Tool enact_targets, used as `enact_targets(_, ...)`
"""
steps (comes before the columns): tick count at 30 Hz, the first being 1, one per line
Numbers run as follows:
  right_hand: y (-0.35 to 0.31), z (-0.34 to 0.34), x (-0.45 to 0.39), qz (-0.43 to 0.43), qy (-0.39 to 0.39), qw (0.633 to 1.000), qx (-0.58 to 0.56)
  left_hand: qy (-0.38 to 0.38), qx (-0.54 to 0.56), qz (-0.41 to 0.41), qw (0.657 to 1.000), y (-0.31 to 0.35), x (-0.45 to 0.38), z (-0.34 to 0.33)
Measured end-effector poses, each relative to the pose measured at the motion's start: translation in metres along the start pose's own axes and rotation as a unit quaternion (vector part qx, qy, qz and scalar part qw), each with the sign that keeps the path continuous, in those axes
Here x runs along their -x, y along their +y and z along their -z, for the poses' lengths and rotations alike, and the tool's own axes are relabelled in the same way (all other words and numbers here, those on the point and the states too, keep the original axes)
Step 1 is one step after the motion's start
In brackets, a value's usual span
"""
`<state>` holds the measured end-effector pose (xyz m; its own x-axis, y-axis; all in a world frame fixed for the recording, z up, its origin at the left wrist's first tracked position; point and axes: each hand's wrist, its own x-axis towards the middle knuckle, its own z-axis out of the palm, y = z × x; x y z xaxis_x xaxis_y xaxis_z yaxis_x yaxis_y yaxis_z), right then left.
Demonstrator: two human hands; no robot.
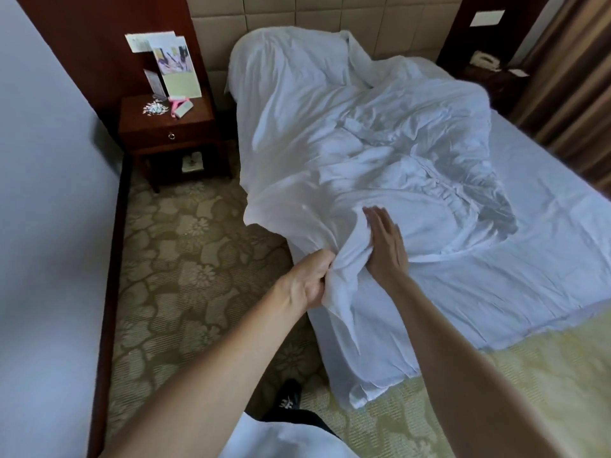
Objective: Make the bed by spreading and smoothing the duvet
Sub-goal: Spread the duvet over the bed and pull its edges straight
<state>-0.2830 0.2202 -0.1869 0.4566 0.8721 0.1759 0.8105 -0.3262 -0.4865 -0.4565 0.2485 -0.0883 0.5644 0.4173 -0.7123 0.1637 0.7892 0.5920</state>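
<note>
Seen from the head camera, looking down along two bare forearms toward a bed, a crumpled white fabric duvet (347,133) is lying bunched along the left half of the white-sheeted mattress (529,246), running from the beige padded headboard (330,14) down to the near left corner, where one corner of it is spilling over the mattress edge toward the floor. The left hand (314,279) is gripping that near corner of the duvet, its fingers curled tightly around a gathered fistful of cloth just off the bed's edge. The right hand (386,242) is lying flat with straight fingers, palm pressing against the duvet just beside the gathered fold, holding nothing. The right half of the mattress is showing bare sheet. Left of the bed, a dark wooden nightstand (168,127) is standing against the wall, carrying upright paper cards (172,61), a pink item (180,105) and a scatter of small white bits (153,107). A cream telephone (486,61) is sitting on a dark surface at the far right, beside brown striped curtains (568,94). A floral patterned carpet (185,246) is covering the floor, and a dark shoe (289,396) is showing near the bottom edge.
</note>
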Motion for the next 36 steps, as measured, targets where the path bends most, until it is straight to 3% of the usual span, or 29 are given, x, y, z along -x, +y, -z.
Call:
enact_targets(3,0.015,0.015,-0.012,0.014,0.006,1.0,-0.01,0.021,0.021,-0.015,0.999,-0.015,-0.008,-0.002)
enact_targets(11,0.069,0.048,0.038,0.059,-0.156,0.981,0.097,0.142,0.064,-0.061,0.986,-0.054,-0.003,-0.018)
enact_targets(17,0.102,0.088,0.05,0.065,-0.217,0.964,0.139,0.171,0.048,-0.047,0.983,-0.069,-0.01,-0.064)
enact_targets(21,0.11,0.099,0.038,0.068,-0.309,0.927,0.202,0.206,0.064,-0.015,0.976,-0.077,-0.033,-0.086)
enact_targets(23,0.103,0.117,0.018,0.061,-0.337,0.917,0.205,0.236,0.06,-0.057,0.968,-0.068,-0.041,-0.095)
enact_targets(25,0.088,0.148,-0.018,0.065,-0.285,0.937,0.189,0.266,0.067,-0.152,0.949,-0.047,-0.038,-0.103)
enact_targets(27,0.069,0.18,-0.055,0.09,-0.182,0.964,0.17,0.266,0.079,-0.24,0.93,-0.02,-0.019,-0.115)
enact_targets(29,0.057,0.194,-0.065,0.105,-0.101,0.982,0.121,0.257,0.108,-0.291,0.915,-0.001,0.0,-0.125)
enact_targets(30,0.056,0.189,-0.056,0.106,-0.096,0.985,0.1,0.266,0.113,-0.299,0.909,-0.003,0.006,-0.124)
enact_targets(31,0.058,0.178,-0.036,0.102,-0.12,0.983,0.093,0.279,0.1,-0.289,0.91,-0.011,0.012,-0.121)
enact_targets(33,0.072,0.144,0.023,0.083,-0.238,0.959,0.127,0.289,0.07,-0.218,0.93,-0.058,0.01,-0.107)
enact_targets(36,0.09,0.121,0.083,0.09,-0.449,0.869,0.186,0.248,0.114,-0.05,0.961,-0.153,0.012,-0.09)
